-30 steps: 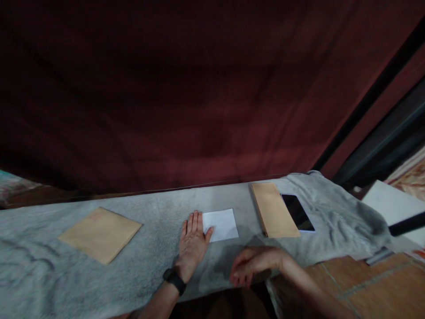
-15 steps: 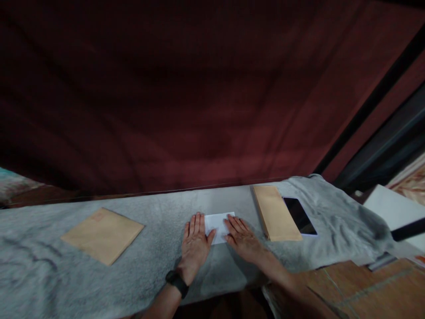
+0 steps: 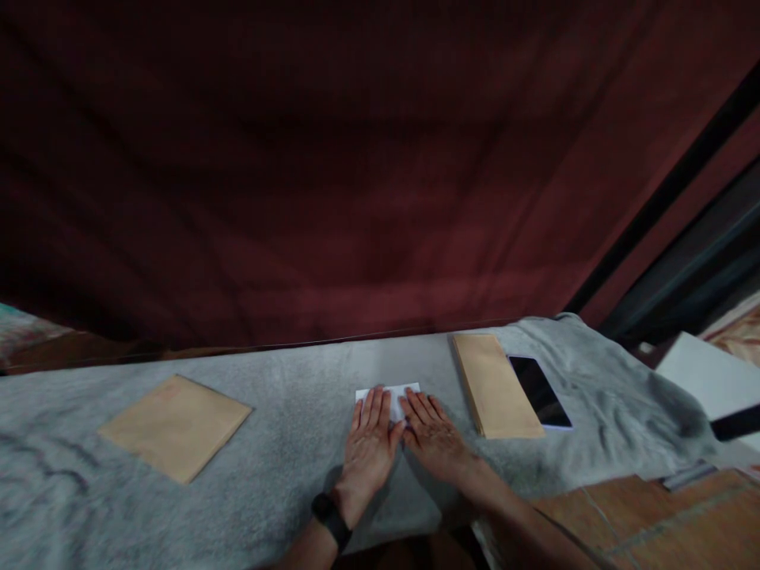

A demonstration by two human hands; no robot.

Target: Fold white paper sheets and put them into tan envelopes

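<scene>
A small white sheet of paper (image 3: 399,406), perhaps folded, lies on the grey cloth in front of me. My left hand (image 3: 371,443) rests flat on its left part, fingers stretched out and pointing away from me. My right hand (image 3: 433,435) lies palm down across its right side, its fingers also extended. Both thumbs nearly meet at the paper's near edge. Most of the paper's lower half is hidden under the hands. A dark watch (image 3: 331,518) is on my left wrist.
A brown envelope (image 3: 176,427) lies turned at an angle on the left. To the right is a stack of brown envelopes (image 3: 497,388), with a dark-screened phone (image 3: 540,392) beside it. The grey cloth (image 3: 297,419) covers the surface; a dark red curtain (image 3: 380,198) hangs behind.
My left hand has slid right across the paper, closer to my right hand. It now covers more of the sheet. The right hand has barely moved.
</scene>
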